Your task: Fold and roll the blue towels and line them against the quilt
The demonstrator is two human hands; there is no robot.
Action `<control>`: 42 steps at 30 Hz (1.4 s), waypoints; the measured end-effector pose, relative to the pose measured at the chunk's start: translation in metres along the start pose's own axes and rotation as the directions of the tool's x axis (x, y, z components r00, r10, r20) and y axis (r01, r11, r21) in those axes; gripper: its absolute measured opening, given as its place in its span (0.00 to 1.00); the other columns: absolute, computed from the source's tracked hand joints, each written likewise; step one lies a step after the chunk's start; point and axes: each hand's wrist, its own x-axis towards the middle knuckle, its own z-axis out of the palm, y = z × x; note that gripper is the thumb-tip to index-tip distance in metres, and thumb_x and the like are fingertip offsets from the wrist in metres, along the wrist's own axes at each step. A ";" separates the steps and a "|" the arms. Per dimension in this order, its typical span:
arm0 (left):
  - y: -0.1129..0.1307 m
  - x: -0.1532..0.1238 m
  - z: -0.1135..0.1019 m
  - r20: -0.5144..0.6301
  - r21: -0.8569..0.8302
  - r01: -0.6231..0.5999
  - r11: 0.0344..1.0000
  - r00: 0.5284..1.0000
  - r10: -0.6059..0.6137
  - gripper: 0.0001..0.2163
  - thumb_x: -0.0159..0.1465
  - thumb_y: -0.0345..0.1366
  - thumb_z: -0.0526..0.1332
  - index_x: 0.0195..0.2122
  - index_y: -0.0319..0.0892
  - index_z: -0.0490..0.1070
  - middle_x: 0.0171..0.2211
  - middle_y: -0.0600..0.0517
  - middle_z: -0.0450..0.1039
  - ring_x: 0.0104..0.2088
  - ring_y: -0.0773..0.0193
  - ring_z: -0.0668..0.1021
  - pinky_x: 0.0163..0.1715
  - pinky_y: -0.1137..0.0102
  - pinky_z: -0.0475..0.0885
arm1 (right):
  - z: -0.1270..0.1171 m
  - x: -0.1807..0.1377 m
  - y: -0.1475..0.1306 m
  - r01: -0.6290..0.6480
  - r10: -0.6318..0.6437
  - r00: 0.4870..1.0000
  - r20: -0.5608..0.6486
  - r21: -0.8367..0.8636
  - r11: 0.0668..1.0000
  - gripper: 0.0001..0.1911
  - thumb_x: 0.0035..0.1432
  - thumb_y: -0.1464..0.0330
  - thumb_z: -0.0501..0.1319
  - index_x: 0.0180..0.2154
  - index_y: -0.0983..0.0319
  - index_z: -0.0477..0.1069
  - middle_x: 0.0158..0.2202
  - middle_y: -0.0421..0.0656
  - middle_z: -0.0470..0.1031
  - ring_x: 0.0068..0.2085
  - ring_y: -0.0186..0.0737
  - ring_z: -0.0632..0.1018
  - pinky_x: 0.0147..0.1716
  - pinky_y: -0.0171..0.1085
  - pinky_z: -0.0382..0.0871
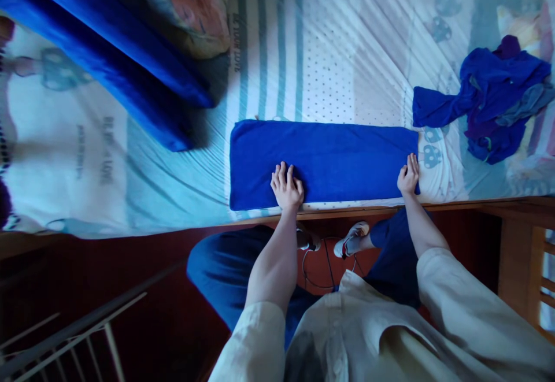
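Note:
A folded blue towel lies flat as a long rectangle on the patterned bed sheet, near the bed's front edge. My left hand rests flat on the towel's near edge, left of its middle, fingers stretched out and close together. My right hand lies on the towel's right end, at its near corner, fingers extended along the edge. Neither hand grips anything.
A pile of crumpled blue and purple clothes sits at the right on the bed. Two long blue folded pieces lie at the upper left beside a printed pillow. A wooden bed rail runs along the front. A metal rack stands at the lower left.

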 end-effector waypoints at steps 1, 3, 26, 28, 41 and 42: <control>0.000 0.000 0.000 -0.013 -0.020 0.001 1.000 1.000 -0.001 0.24 0.69 0.34 0.51 0.65 0.38 0.68 0.71 0.40 0.60 0.74 0.50 0.57 0.72 0.49 0.52 | 0.000 0.003 0.001 -0.028 0.028 1.000 -0.004 0.002 1.000 0.30 0.69 0.69 0.42 0.65 0.72 0.66 0.68 0.60 0.65 0.72 0.45 0.63 0.72 0.48 0.55; 0.001 -0.001 0.001 -0.043 -0.066 0.000 0.998 0.999 -0.003 0.24 0.68 0.34 0.51 0.64 0.38 0.69 0.71 0.40 0.61 0.74 0.50 0.58 0.72 0.50 0.52 | 0.002 0.008 -0.002 -0.115 0.116 0.993 -0.018 0.015 0.993 0.30 0.71 0.69 0.41 0.65 0.77 0.66 0.68 0.65 0.63 0.72 0.45 0.62 0.72 0.46 0.53; -0.002 -0.002 0.006 -0.097 -0.188 -0.026 0.982 0.995 0.008 0.24 0.69 0.34 0.50 0.65 0.39 0.68 0.71 0.38 0.60 0.74 0.50 0.57 0.73 0.46 0.50 | 0.102 -0.100 -0.263 0.247 -0.246 0.964 0.103 0.005 0.969 0.30 0.71 0.68 0.45 0.70 0.65 0.60 0.73 0.53 0.59 0.75 0.46 0.55 0.73 0.56 0.47; 0.001 -0.005 0.008 -0.120 -0.184 -0.059 0.981 0.992 0.037 0.24 0.70 0.34 0.49 0.65 0.39 0.67 0.71 0.37 0.59 0.75 0.50 0.55 0.73 0.45 0.50 | 0.105 -0.100 -0.263 0.245 -0.245 0.965 0.095 0.008 0.969 0.30 0.70 0.68 0.45 0.70 0.66 0.61 0.72 0.54 0.59 0.75 0.46 0.56 0.73 0.57 0.48; -0.083 0.047 -0.037 -0.092 -0.377 -0.194 0.905 0.981 0.172 0.21 0.74 0.38 0.45 0.61 0.41 0.69 0.66 0.40 0.68 0.71 0.56 0.63 0.72 0.50 0.59 | 0.108 -0.100 -0.261 0.260 -0.260 0.963 0.073 0.012 0.965 0.31 0.69 0.68 0.46 0.71 0.65 0.60 0.72 0.55 0.60 0.75 0.48 0.57 0.72 0.60 0.49; -0.099 0.051 -0.047 -0.121 -0.359 -0.161 0.919 0.985 0.125 0.21 0.74 0.38 0.45 0.60 0.41 0.70 0.65 0.39 0.69 0.71 0.55 0.64 0.71 0.50 0.59 | 0.108 -0.100 -0.262 0.259 -0.260 0.963 0.073 0.012 0.966 0.31 0.69 0.68 0.46 0.70 0.65 0.60 0.72 0.54 0.60 0.74 0.48 0.57 0.72 0.60 0.49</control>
